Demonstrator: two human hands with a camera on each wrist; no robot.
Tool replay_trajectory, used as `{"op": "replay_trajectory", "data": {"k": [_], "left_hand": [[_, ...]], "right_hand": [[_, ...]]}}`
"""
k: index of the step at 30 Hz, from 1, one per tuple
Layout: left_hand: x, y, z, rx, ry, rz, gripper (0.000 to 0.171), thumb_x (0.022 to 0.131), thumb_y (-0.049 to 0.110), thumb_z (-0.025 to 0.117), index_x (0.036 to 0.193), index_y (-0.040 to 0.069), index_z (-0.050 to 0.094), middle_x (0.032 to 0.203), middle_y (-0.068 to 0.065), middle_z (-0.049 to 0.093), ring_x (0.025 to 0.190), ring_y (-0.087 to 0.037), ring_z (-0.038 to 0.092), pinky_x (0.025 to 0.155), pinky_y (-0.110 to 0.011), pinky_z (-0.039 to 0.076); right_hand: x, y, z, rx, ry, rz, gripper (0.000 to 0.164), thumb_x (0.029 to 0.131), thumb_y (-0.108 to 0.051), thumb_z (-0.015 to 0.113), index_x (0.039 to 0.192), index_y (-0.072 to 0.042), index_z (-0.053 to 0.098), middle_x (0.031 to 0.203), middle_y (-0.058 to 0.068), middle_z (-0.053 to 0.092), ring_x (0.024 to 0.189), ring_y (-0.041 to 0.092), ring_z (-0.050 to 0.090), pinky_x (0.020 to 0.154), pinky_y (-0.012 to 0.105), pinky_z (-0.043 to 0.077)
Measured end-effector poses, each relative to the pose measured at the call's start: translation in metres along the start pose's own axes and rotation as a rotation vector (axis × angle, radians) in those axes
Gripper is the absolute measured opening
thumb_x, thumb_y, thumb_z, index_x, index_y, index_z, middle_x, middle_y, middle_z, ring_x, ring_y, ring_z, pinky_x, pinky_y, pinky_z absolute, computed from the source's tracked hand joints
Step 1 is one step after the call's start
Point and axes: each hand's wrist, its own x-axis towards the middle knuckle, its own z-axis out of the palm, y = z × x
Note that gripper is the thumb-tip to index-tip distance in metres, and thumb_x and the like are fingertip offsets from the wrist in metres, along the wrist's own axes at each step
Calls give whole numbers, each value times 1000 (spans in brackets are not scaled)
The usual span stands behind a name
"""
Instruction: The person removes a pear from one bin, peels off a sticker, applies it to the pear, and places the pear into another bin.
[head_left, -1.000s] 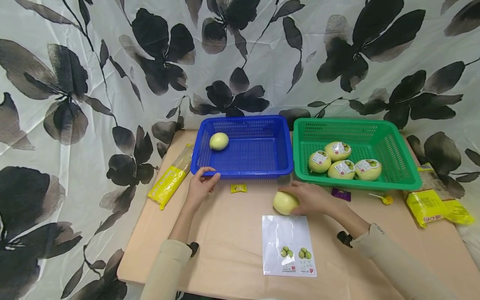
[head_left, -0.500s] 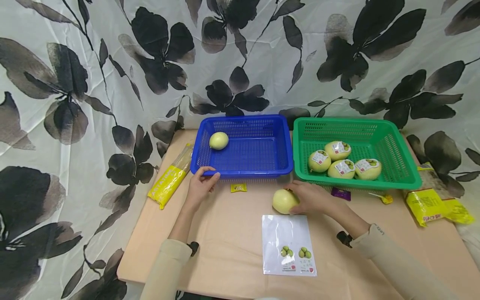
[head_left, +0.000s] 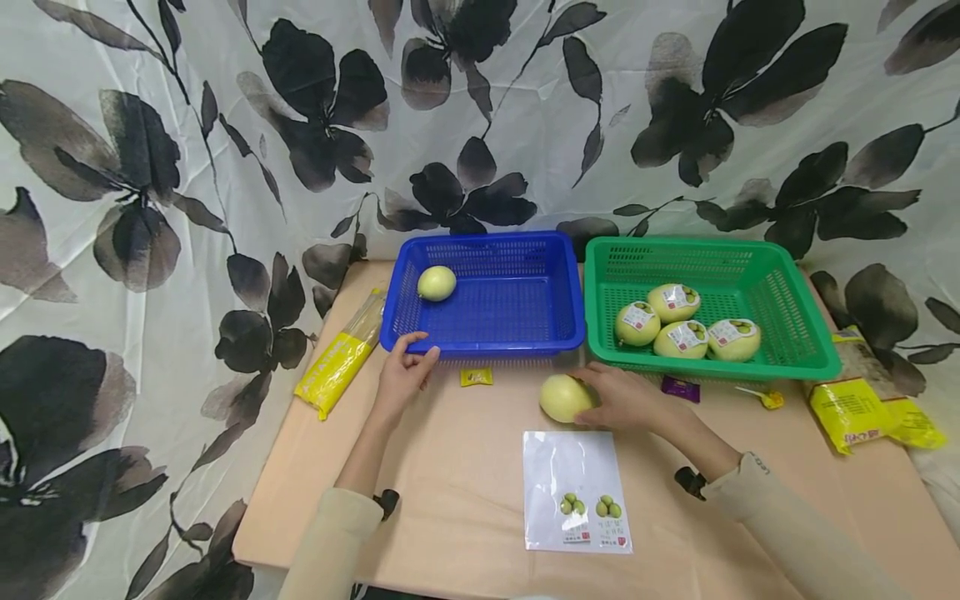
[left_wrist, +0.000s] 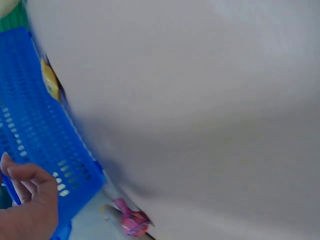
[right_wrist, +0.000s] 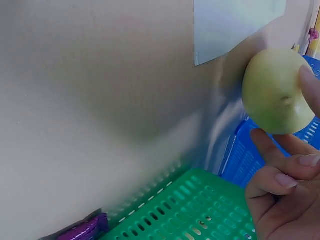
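Note:
My right hand (head_left: 628, 397) holds a small pale-green melon (head_left: 566, 398) in front of the gap between the two baskets. In the right wrist view its thumb lies on one side of the melon (right_wrist: 277, 92) and fingertips on the other; the stem spot shows and no label is visible. My left hand (head_left: 403, 379) grips the front rim of the blue basket (head_left: 487, 346) near its left corner. One melon (head_left: 437, 283) without a visible label lies inside that basket. The green basket (head_left: 810, 354) holds several melons (head_left: 733, 339) with white labels.
A sheet (head_left: 577, 467) with printed fruit stickers lies in front of the right hand. A yellow candy (head_left: 476, 377), a purple wrapped candy (head_left: 681, 388) and a yellow lollipop (head_left: 769, 399) lie before the baskets. Yellow packages (head_left: 337, 358) flank them, the right bag (head_left: 855, 412) beside the green basket.
The melon in my right hand has shifted slightly left and up, away from the sheet, and more of it shows. The left hand stays on the blue basket's rim.

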Motion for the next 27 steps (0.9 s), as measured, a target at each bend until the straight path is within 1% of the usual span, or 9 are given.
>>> {"op": "replay_trajectory", "data": {"k": [1,4,6,8,9,12,19,23,27], "left_hand": [[-2,1,1,25,9,2,53,100,36,71,145,18,49,81,-9,67,65,-14,58,87,-41,51],[-9,7,6,57,43,37,62,100,32,72,150,18,40,74,-1,65,61,-10,55,82,-46,45],[-13,11,11,39,67,76,61,99,27,73,148,12,39,69,2,60,58,-9,51,76,-36,47],[-18,15,17,30,64,104,54,99,24,74,141,9,44,68,2,55,55,-7,46,53,-27,37],[-21,17,20,35,47,114,48,99,23,74,136,8,47,68,1,54,55,-7,45,51,-23,36],[-27,21,31,102,-86,128,30,98,20,74,120,7,59,74,-2,56,61,-8,48,54,-19,39],[-38,19,62,353,-539,168,11,98,19,72,107,13,73,91,-1,70,80,-9,60,72,-23,51],[-41,13,82,394,-644,191,12,94,11,74,106,9,73,89,-1,70,81,-8,60,72,-21,52],[-45,9,100,470,-649,208,18,87,9,82,103,7,73,89,-4,70,82,-11,59,74,-21,49]], "right_hand": [[0,0,0,0,3,3,70,85,-37,86,142,-6,60,128,17,67,102,27,68,86,49,60],[0,1,1,-2,9,7,69,86,-37,85,141,-5,60,127,17,67,104,29,69,86,49,60],[0,2,1,-6,12,9,68,86,-37,85,141,-4,60,127,19,67,106,32,69,87,51,60],[-1,3,1,-8,19,10,68,87,-37,84,141,-3,60,129,20,67,110,36,69,89,53,59],[-2,4,0,-8,24,8,68,88,-37,84,141,-3,60,130,21,66,112,37,68,90,54,59],[-4,5,1,-7,36,13,67,89,-36,83,142,-3,59,132,22,66,116,39,67,92,56,58],[-9,2,-1,2,39,18,69,89,-36,83,144,-4,57,130,21,66,112,36,68,90,55,59],[-19,-2,-6,-23,42,24,70,90,-31,82,146,1,54,129,24,65,108,35,68,87,53,60],[-31,-9,-8,-44,57,44,69,91,-25,81,147,3,51,125,23,64,104,31,66,82,49,60]]}}
